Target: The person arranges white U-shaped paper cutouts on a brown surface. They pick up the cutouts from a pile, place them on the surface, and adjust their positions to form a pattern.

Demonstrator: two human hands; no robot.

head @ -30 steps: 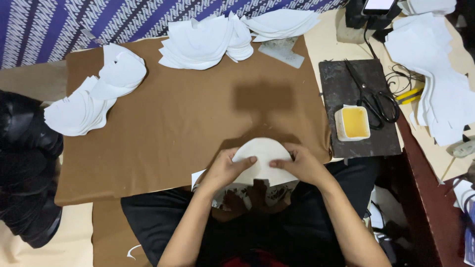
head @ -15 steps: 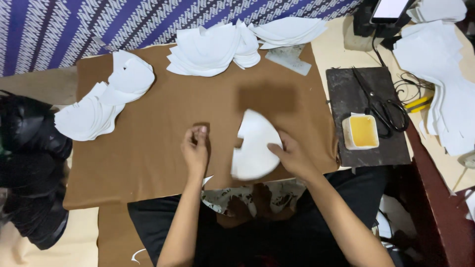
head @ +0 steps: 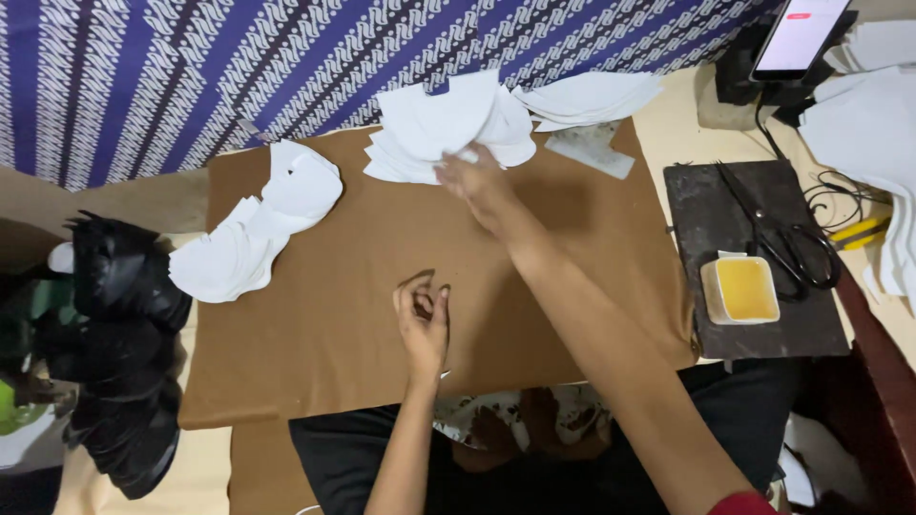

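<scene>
The right hand (head: 474, 183) reaches onto the stack of white paper pieces (head: 448, 129), fingers spread over its near edge. The left hand (head: 423, 319) rests loosely curled, empty, on the brown board (head: 315, 334). The pieces look thin, light and floppy; best pinched at an edge.

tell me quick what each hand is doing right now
Left hand: empty, fingers loosely curled on the brown board.
Right hand: on the far pile of white pieces; grip unclear.

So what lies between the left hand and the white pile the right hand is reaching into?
In the head view, only bare brown board separates the left hand from the white paper pile, where the right hand touches.
</scene>
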